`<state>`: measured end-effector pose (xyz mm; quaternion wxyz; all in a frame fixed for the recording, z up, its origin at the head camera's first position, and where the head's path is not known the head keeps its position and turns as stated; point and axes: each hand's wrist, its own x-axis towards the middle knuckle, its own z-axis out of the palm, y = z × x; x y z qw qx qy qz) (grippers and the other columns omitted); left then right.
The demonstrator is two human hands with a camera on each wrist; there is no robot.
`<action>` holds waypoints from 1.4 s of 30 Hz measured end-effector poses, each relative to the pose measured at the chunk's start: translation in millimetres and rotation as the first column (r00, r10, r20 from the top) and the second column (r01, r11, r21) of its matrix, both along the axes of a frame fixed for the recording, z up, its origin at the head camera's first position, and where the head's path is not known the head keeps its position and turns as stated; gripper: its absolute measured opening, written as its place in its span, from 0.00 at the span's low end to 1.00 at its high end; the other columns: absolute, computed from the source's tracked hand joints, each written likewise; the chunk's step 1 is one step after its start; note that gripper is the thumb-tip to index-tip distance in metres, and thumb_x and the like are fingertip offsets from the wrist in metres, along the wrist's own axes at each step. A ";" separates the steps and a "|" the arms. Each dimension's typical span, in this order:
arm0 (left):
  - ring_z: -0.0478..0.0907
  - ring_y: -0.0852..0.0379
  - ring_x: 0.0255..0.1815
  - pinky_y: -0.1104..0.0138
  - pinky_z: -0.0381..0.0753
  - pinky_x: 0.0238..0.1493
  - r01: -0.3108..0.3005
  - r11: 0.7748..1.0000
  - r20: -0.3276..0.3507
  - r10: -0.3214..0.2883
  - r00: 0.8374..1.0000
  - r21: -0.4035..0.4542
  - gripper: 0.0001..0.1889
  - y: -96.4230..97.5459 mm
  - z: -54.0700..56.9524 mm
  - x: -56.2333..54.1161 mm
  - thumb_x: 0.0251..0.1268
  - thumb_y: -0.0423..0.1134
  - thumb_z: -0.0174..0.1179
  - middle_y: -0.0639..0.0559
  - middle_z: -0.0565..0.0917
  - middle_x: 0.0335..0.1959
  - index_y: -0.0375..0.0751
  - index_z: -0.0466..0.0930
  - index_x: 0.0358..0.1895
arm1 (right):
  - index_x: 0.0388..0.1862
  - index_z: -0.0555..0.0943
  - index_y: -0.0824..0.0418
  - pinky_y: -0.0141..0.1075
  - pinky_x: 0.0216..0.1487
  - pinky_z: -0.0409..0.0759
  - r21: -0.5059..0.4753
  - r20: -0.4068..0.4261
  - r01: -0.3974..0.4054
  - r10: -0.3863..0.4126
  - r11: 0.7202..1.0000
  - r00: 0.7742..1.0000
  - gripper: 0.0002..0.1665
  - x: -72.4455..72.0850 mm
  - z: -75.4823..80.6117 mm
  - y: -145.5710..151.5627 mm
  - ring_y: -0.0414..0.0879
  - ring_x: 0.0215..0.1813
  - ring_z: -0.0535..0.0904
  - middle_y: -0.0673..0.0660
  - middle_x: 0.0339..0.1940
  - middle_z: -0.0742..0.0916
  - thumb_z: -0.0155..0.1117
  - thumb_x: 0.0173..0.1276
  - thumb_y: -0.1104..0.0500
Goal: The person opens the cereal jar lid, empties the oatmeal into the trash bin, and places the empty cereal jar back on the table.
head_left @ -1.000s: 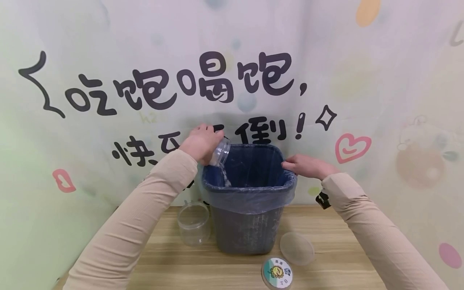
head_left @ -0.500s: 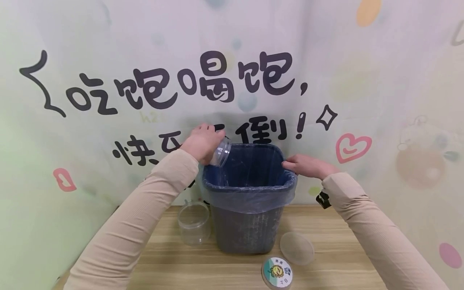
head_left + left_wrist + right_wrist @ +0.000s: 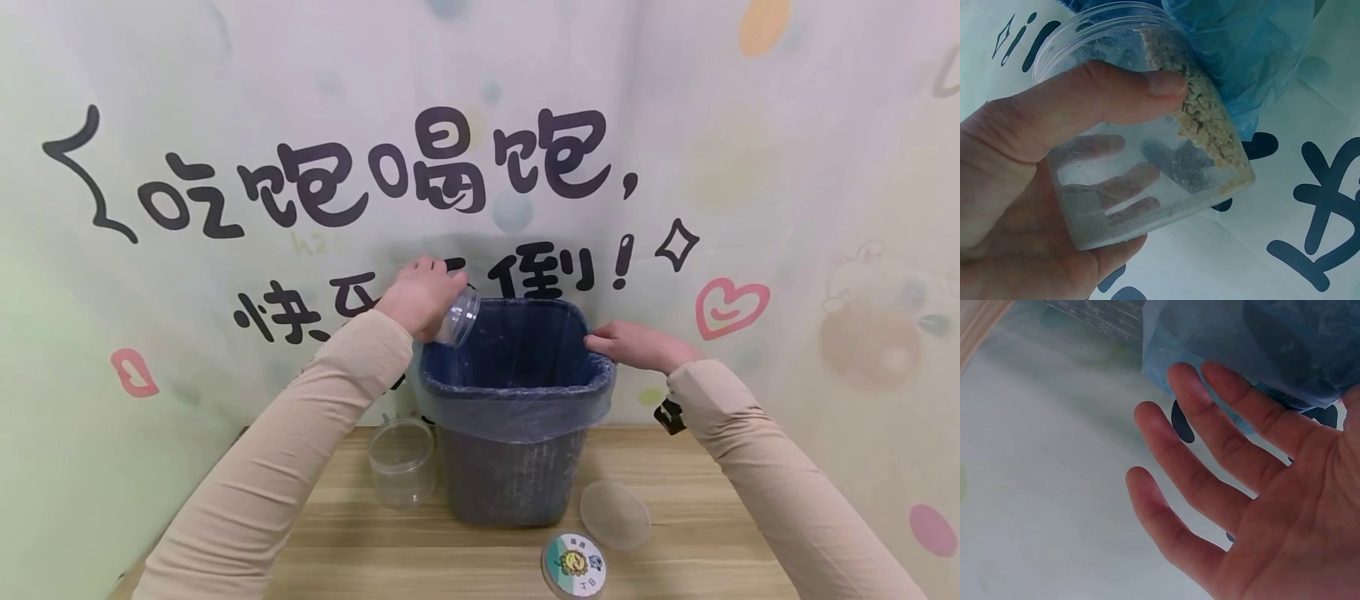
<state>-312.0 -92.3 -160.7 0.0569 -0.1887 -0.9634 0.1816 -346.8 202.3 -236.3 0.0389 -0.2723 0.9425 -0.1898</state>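
Note:
My left hand [image 3: 420, 298] grips a clear plastic jar [image 3: 462, 317], tipped with its mouth over the left rim of a dark trash bin [image 3: 510, 483]. Beige flakes [image 3: 1204, 125] cling along one inner side of this jar in the left wrist view, where my thumb lies across its wall. A translucent blue bag [image 3: 517, 417] lines the bin and folds down over its rim. On the bin's right rim rests my right hand [image 3: 636, 343], thumb over the edge. Its fingers [image 3: 1188, 469] are spread and loosely straight outside the bag.
A second clear jar [image 3: 401, 479] stands upright left of the bin on the wooden table [image 3: 352, 558]. Right of the bin lie a translucent lid [image 3: 615, 515] and a round lid with a printed flower label [image 3: 574, 565]. A patterned wall [image 3: 750, 183] stands close behind.
A thin stream of flakes fell from the tipped jar one second ago; none shows falling now. Both hands have stayed nearly in place.

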 end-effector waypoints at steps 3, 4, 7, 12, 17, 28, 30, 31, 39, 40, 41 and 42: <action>0.63 0.36 0.62 0.49 0.64 0.65 0.000 1.000 0.000 0.000 1.000 -0.005 0.42 0.4 0.3 0.4 0.43 0.29 0.70 0.32 0.68 0.61 0.38 0.62 0.67 | 0.22 0.70 0.58 0.38 0.34 0.67 -0.005 0.003 -0.001 0.001 1.000 1.000 0.19 0.4 -0.2 0.2 0.45 0.28 0.70 0.51 0.21 0.73 0.44 0.75 0.55; 0.63 0.36 0.62 0.49 0.63 0.65 0.000 1.000 0.001 0.000 1.000 -0.005 0.42 0.5 0.3 0.4 0.43 0.29 0.70 0.32 0.68 0.61 0.38 0.62 0.67 | 0.22 0.70 0.58 0.38 0.34 0.67 -0.007 0.005 -0.002 0.002 1.000 1.000 0.20 0.4 -0.3 0.3 0.45 0.28 0.70 0.51 0.21 0.73 0.44 0.75 0.55; 0.63 0.36 0.62 0.49 0.63 0.65 -0.001 1.000 0.001 0.001 1.000 -0.008 0.42 0.6 0.5 0.6 0.43 0.29 0.70 0.32 0.68 0.61 0.38 0.61 0.67 | 0.22 0.70 0.58 0.38 0.33 0.66 -0.010 0.009 -0.004 0.004 1.000 1.000 0.20 0.2 -0.6 0.5 0.45 0.27 0.69 0.50 0.21 0.72 0.44 0.75 0.55; 0.63 0.36 0.62 0.49 0.64 0.65 -0.002 1.000 0.000 0.002 1.000 -0.010 0.42 0.7 0.5 1.2 0.44 0.30 0.71 0.32 0.68 0.61 0.38 0.61 0.67 | 0.22 0.70 0.58 0.38 0.33 0.66 -0.009 0.005 -0.005 0.005 1.000 1.000 0.20 0.3 -0.8 0.5 0.45 0.27 0.69 0.50 0.21 0.72 0.44 0.76 0.54; 0.63 0.36 0.62 0.50 0.63 0.65 0.004 1.000 -0.003 -0.004 1.000 -0.008 0.41 1.0 0.4 2.0 0.46 0.31 0.71 0.32 0.68 0.61 0.38 0.62 0.67 | 0.23 0.70 0.58 0.38 0.35 0.67 -0.008 0.007 -0.005 0.005 1.000 1.000 0.20 0.8 -0.5 0.3 0.45 0.29 0.71 0.50 0.21 0.73 0.44 0.76 0.54; 0.61 0.35 0.64 0.49 0.62 0.66 -0.005 1.000 0.011 0.006 1.000 -0.010 0.41 2.0 0.3 2.7 0.49 0.31 0.69 0.31 0.66 0.64 0.39 0.60 0.69 | 0.24 0.71 0.59 0.39 0.36 0.68 0.005 0.009 -0.008 0.008 1.000 1.000 0.19 0.4 -0.8 0.4 0.45 0.29 0.71 0.51 0.22 0.73 0.44 0.76 0.54; 0.61 0.35 0.65 0.49 0.62 0.66 -0.007 1.000 0.012 0.007 1.000 -0.012 0.41 2.0 0.2 3.0 0.50 0.30 0.68 0.31 0.66 0.64 0.39 0.60 0.70 | 0.24 0.71 0.59 0.39 0.36 0.68 0.005 0.009 -0.007 0.007 1.000 1.000 0.19 0.4 -1.1 0.5 0.45 0.29 0.71 0.51 0.22 0.73 0.44 0.76 0.54; 0.61 0.35 0.65 0.49 0.62 0.66 -0.007 1.000 0.012 0.007 1.000 -0.013 0.41 2.0 0.1 3.0 0.50 0.30 0.68 0.31 0.65 0.64 0.39 0.60 0.70 | 0.24 0.71 0.59 0.39 0.36 0.68 0.005 0.010 -0.007 0.007 1.000 1.000 0.19 0.5 -1.1 0.5 0.45 0.29 0.71 0.51 0.22 0.73 0.44 0.76 0.54; 0.61 0.35 0.64 0.48 0.63 0.65 -0.005 1.000 0.005 0.005 1.000 -0.016 0.40 2.1 -0.4 2.7 0.51 0.31 0.68 0.31 0.66 0.64 0.39 0.60 0.70 | 0.26 0.73 0.60 0.41 0.38 0.70 0.003 0.023 -0.005 0.005 1.000 1.000 0.19 1.2 -0.3 0.1 0.47 0.32 0.73 0.51 0.23 0.74 0.43 0.76 0.53; 0.61 0.35 0.64 0.48 0.63 0.65 -0.006 1.000 0.004 0.006 1.000 -0.017 0.40 2.1 -0.5 2.5 0.50 0.31 0.68 0.31 0.66 0.64 0.39 0.60 0.70 | 0.27 0.73 0.60 0.41 0.39 0.70 0.003 0.024 -0.005 0.004 1.000 1.000 0.19 1.2 -0.1 0.1 0.47 0.33 0.73 0.52 0.24 0.74 0.43 0.76 0.53; 0.61 0.35 0.64 0.48 0.63 0.65 -0.008 1.000 0.005 0.008 1.000 -0.019 0.40 2.2 -0.6 2.4 0.50 0.31 0.68 0.31 0.66 0.64 0.39 0.60 0.70 | 0.27 0.73 0.60 0.41 0.39 0.70 0.003 0.025 -0.003 0.003 1.000 1.000 0.19 1.3 0.0 0.0 0.47 0.33 0.73 0.52 0.24 0.74 0.43 0.76 0.53; 0.61 0.35 0.64 0.48 0.63 0.65 -0.009 1.000 0.005 0.009 1.000 -0.020 0.40 2.2 -0.7 2.3 0.50 0.31 0.68 0.31 0.65 0.64 0.39 0.60 0.70 | 0.28 0.74 0.61 0.41 0.39 0.70 0.004 0.027 -0.003 0.002 1.000 1.000 0.19 1.3 0.1 -0.1 0.47 0.33 0.73 0.52 0.24 0.74 0.43 0.76 0.53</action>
